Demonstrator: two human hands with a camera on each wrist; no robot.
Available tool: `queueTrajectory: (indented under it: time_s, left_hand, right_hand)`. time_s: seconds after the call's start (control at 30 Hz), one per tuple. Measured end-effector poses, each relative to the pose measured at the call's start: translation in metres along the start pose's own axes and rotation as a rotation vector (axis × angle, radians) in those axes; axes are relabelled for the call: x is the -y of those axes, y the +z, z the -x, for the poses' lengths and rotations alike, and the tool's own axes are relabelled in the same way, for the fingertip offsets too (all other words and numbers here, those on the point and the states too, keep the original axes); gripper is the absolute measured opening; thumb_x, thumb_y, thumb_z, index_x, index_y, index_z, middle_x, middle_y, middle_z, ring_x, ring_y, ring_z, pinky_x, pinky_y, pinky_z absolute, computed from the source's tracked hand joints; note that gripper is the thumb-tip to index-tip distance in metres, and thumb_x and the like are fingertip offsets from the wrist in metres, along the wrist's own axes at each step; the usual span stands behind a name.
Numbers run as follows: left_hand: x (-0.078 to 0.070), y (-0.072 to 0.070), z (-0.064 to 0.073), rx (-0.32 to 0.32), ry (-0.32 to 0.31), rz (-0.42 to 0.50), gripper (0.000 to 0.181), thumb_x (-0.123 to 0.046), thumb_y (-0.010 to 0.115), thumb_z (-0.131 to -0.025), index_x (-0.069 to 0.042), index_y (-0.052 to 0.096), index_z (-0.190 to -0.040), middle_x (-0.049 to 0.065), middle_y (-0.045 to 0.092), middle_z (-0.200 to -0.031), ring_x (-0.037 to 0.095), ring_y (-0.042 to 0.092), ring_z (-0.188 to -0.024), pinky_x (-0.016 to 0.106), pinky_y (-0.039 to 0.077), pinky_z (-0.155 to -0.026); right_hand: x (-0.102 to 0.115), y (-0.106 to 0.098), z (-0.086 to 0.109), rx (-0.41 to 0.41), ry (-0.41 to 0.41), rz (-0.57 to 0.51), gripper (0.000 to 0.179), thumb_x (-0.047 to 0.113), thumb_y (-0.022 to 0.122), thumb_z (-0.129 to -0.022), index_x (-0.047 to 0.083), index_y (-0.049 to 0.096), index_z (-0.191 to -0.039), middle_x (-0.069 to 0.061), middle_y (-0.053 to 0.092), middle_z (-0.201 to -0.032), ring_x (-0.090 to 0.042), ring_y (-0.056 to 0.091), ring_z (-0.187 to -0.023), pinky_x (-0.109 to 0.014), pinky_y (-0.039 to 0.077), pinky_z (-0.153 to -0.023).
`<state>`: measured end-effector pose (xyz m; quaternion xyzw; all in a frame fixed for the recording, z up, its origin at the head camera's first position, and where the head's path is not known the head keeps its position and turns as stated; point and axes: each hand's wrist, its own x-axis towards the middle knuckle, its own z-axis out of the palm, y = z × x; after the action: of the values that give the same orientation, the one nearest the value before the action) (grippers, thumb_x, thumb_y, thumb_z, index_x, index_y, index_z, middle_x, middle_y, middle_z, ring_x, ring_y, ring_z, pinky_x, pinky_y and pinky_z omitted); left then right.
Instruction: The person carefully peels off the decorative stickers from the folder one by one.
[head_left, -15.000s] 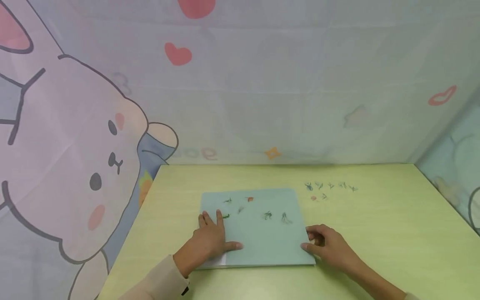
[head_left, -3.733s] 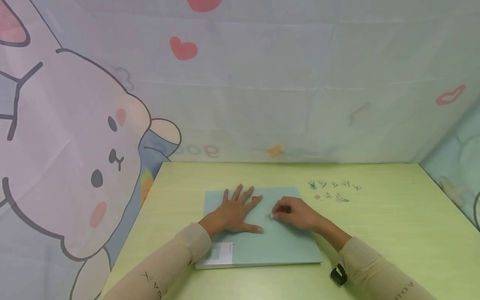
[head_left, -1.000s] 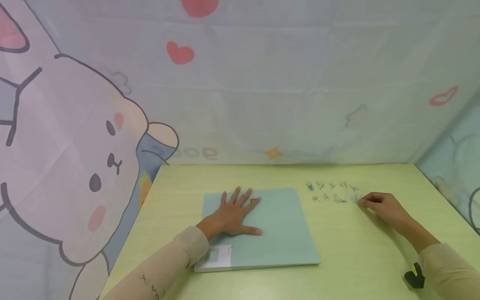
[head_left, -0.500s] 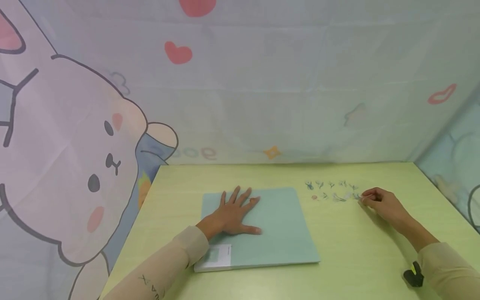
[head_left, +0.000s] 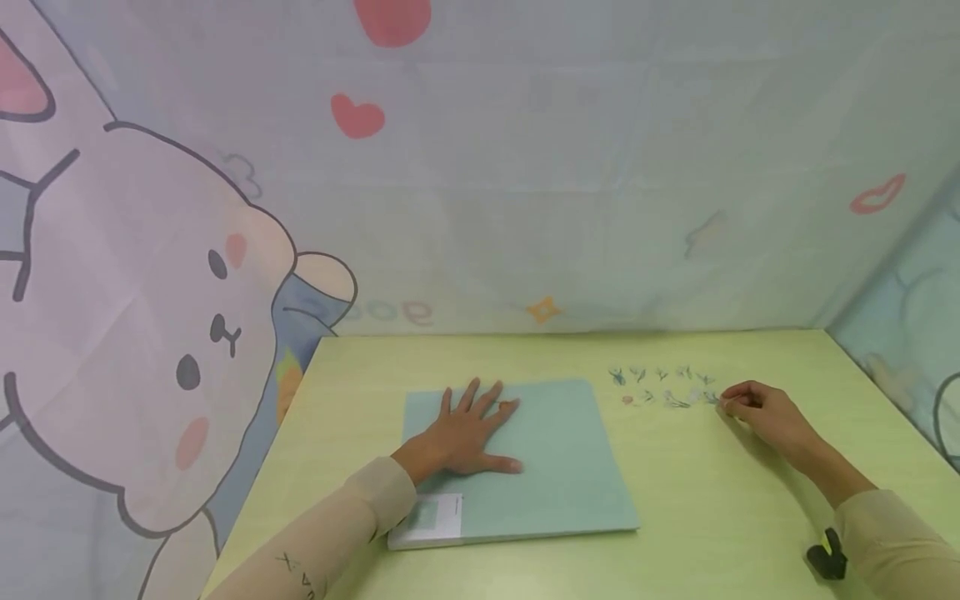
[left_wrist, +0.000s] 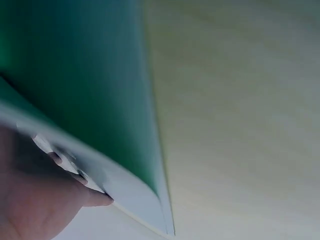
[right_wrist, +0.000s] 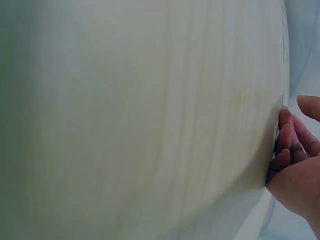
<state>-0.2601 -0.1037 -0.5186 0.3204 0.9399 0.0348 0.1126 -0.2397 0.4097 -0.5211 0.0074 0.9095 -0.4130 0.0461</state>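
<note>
My left hand (head_left: 467, 433) lies flat with spread fingers on a mint-green folder (head_left: 562, 467), a white label at its lower left corner. An orange piece (head_left: 504, 405) peeks out by the left index finger. In the left wrist view, green and white sheets stand beside the left hand (left_wrist: 45, 200). To the folder's right, two rows of small sprig-like pieces (head_left: 677, 400) lie on the table. At the near row's right end, my right hand (head_left: 768, 417) pinches the edge of a small sprig-like piece (head_left: 709, 398). The right wrist view shows the right hand's curled fingers (right_wrist: 286, 135) low over the table.
The pale yellow-green table (head_left: 720, 508) meets a printed cloth backdrop (head_left: 525, 183) at its far edge. A round reddish piece (head_left: 627, 400) starts the near row. A black strap-like object (head_left: 827, 557) hangs by the right sleeve.
Earlier the pieces on the folder were spread across it; several now lie in the near row. The right hand has moved from the folder to that row's right end and stayed there.
</note>
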Motion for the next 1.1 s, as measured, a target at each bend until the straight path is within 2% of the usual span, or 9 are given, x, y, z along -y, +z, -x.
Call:
queueTrajectory:
  time_s: [0.17,0.33,0.5,0.57,0.73,0.87,0.93,1.1]
  left_hand:
    - [-0.002,-0.004,0.003,0.026,-0.008,-0.017,0.104,-0.090,0.047,-0.090,-0.032,0.020,-0.172,0.006,0.007,-0.179,0.044,0.004,-0.162,0.075,0.014,-0.121]
    - [0.001,-0.010,0.013,0.027,-0.015,0.035,0.102,-0.088,0.050,-0.090,-0.031,0.025,-0.171,0.009,0.015,-0.178,0.043,0.010,-0.162,0.073,0.020,-0.121]
    - [0.012,-0.021,0.024,0.017,-0.065,0.062,0.101,-0.087,0.055,-0.088,-0.031,0.030,-0.169,0.012,0.019,-0.176,0.045,0.014,-0.161,0.074,0.021,-0.120]
    - [0.018,-0.025,0.028,0.034,-0.096,0.081,0.102,-0.087,0.057,-0.088,-0.031,0.031,-0.169,0.012,0.018,-0.176,0.046,0.012,-0.161,0.074,0.019,-0.120]
    - [0.030,-0.024,0.034,0.083,-0.150,0.138,0.105,-0.083,0.063,-0.087,-0.029,0.028,-0.170,0.013,0.010,-0.177,0.044,0.007,-0.162,0.073,0.014,-0.122]
    - [0.033,-0.018,0.035,0.091,-0.154,0.127,0.108,-0.082,0.064,-0.087,-0.029,0.023,-0.171,0.014,0.006,-0.178,0.043,0.005,-0.162,0.073,0.014,-0.122]
    - [0.032,-0.019,0.036,0.096,-0.155,0.119,0.110,-0.083,0.064,-0.087,-0.028,0.021,-0.172,0.014,0.005,-0.178,0.043,0.004,-0.162,0.075,0.013,-0.121]
    - [0.028,-0.023,0.036,0.114,-0.174,0.121,0.112,-0.083,0.065,-0.086,-0.028,0.019,-0.172,0.013,0.002,-0.178,0.044,0.002,-0.162,0.080,0.013,-0.117]
  right_hand:
    - [-0.003,0.004,0.002,0.004,-0.002,-0.010,0.043,0.031,0.059,-0.111,-0.007,0.061,-0.130,-0.012,0.066,-0.109,-0.012,0.059,-0.089,-0.027,0.051,-0.071]
    - [-0.004,0.007,0.002,0.003,-0.009,-0.019,0.044,0.032,0.059,-0.111,-0.007,0.061,-0.131,-0.012,0.068,-0.111,-0.012,0.061,-0.093,-0.026,0.052,-0.074]
    - [-0.003,0.004,0.002,-0.005,-0.007,-0.001,0.046,0.035,0.058,-0.111,-0.005,0.061,-0.133,-0.015,0.068,-0.117,-0.012,0.061,-0.097,-0.025,0.052,-0.076]
    - [-0.005,0.003,0.001,-0.012,-0.001,0.003,0.047,0.037,0.057,-0.111,-0.004,0.062,-0.133,-0.015,0.068,-0.119,-0.012,0.061,-0.097,-0.025,0.052,-0.076]
    - [-0.003,0.005,0.001,-0.050,0.013,-0.032,0.048,0.038,0.057,-0.111,-0.005,0.063,-0.131,-0.012,0.068,-0.114,-0.013,0.060,-0.094,-0.026,0.051,-0.073]
    - [0.005,0.009,0.002,-0.103,0.004,-0.044,0.047,0.037,0.056,-0.111,-0.006,0.063,-0.128,-0.014,0.068,-0.109,-0.014,0.062,-0.089,-0.027,0.051,-0.069]
    - [0.011,0.012,0.002,-0.133,-0.014,-0.018,0.046,0.036,0.056,-0.112,-0.007,0.064,-0.127,-0.016,0.070,-0.107,-0.014,0.065,-0.087,-0.027,0.052,-0.066]
    - [0.037,0.026,-0.001,-0.176,-0.104,0.064,0.043,0.034,0.057,-0.111,-0.005,0.068,-0.124,-0.018,0.072,-0.108,-0.020,0.067,-0.090,-0.028,0.053,-0.068]
